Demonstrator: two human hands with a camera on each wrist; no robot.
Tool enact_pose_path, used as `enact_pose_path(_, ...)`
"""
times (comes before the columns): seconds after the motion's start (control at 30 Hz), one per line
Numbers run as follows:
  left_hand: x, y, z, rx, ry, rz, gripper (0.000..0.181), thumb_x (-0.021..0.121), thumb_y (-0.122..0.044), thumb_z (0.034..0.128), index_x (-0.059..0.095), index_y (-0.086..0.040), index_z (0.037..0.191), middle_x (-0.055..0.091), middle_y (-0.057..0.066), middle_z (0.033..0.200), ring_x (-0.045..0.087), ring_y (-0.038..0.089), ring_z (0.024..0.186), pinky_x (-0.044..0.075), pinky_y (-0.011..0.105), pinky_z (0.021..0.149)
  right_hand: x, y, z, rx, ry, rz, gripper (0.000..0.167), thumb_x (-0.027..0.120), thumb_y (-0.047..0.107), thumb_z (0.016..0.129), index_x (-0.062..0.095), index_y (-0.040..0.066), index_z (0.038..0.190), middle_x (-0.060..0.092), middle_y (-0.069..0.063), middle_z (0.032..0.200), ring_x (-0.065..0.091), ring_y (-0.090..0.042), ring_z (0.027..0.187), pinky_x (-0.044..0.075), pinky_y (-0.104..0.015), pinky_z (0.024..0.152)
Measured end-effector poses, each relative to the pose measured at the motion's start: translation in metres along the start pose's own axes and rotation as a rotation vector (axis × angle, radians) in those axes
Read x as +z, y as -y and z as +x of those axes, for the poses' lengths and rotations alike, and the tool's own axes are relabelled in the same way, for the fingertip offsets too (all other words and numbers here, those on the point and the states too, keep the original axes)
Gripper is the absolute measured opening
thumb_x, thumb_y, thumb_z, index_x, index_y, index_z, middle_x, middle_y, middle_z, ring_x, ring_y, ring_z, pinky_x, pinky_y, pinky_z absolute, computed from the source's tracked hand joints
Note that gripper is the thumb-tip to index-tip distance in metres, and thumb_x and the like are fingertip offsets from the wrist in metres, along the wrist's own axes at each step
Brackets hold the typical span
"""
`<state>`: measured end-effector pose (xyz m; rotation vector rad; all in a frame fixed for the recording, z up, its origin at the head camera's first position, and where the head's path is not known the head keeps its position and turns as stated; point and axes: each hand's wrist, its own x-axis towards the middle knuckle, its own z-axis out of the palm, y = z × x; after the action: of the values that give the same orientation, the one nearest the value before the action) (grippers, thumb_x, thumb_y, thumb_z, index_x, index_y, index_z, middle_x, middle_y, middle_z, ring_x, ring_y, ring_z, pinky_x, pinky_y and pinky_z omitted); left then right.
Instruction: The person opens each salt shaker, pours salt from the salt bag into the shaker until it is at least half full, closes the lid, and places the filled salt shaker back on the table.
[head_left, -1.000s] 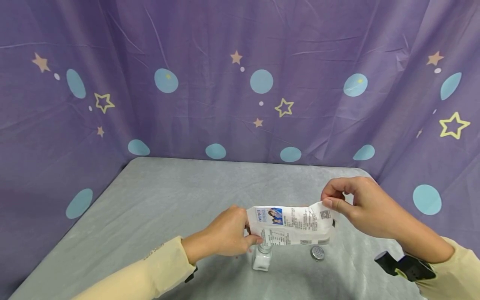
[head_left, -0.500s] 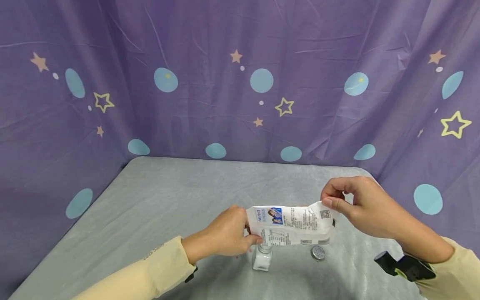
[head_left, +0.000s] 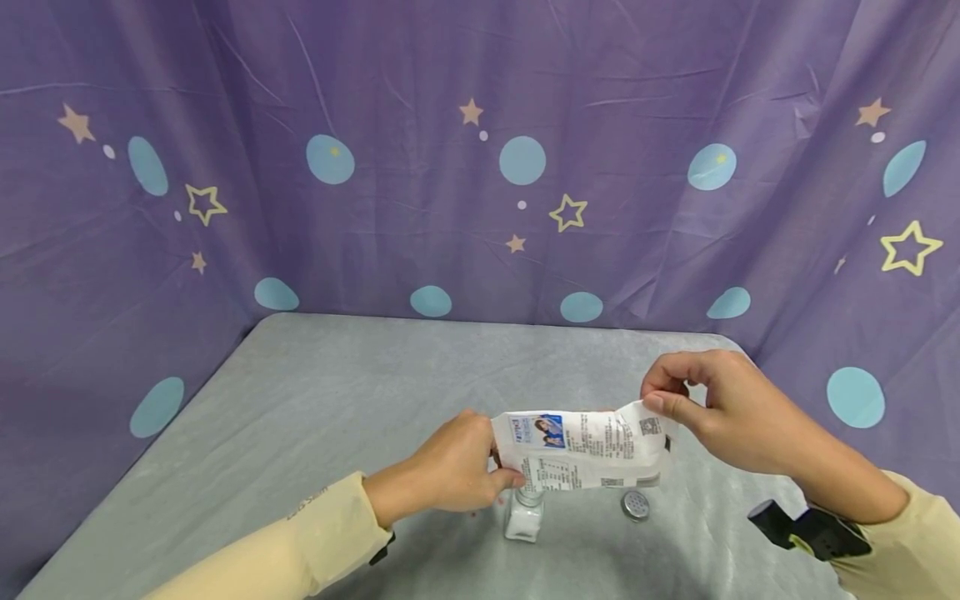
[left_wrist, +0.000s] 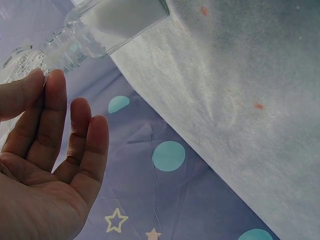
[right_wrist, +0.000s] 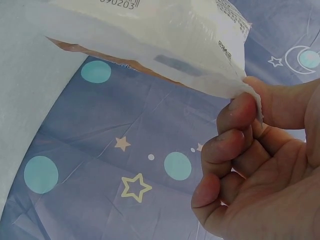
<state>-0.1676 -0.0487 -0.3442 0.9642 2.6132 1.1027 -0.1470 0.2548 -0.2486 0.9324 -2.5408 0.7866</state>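
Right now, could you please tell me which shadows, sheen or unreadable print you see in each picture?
Head view: soft shadows darken the near table, and the packet's finest print is unreadable. Left wrist view: pale sheen on the table. Right wrist view: the packet's printed number is cut by the top edge.

Purple curtain (head_left: 427,183) behind grey table (head_left: 390,383)
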Motion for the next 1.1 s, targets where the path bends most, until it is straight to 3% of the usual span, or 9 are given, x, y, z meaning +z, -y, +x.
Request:
enact_pose_path(0.67,-0.0001,-0.0008,0.0007,-0.029,0.009,-0.019,0.024,0.080,-0.007,0.0884,0.077,-0.010,0.112,0.078,-0.004,0.087,0.064,0.004,0.046,0.052,0.027,0.042,-0.0010,0.0004,0.0011,-0.017,0.003,0.014,0.031,0.078,0.002,0.087,0.066,0.029,0.079,0.054,0.018,0.070,0.052,-0.005,0.067,0.041,-0.021,0.060)
enact_pose_path(1.1,0.0005,-0.0009,-0.0002,-0.034,0.011,-0.025,0.025,0.080,-0.007,0.0881,0.077,-0.010,0.113,0.078,-0.004,0.089,0.063,0.001,0.047,0.052,0.028,0.042,0.0003,0.0011,0.0002,0.002,0.003,0.002,0.031,0.078,0.003,0.088,0.066,0.031,0.079,0.054,0.018,0.070,0.052,-0.005,0.067,0.041,-0.022,0.060)
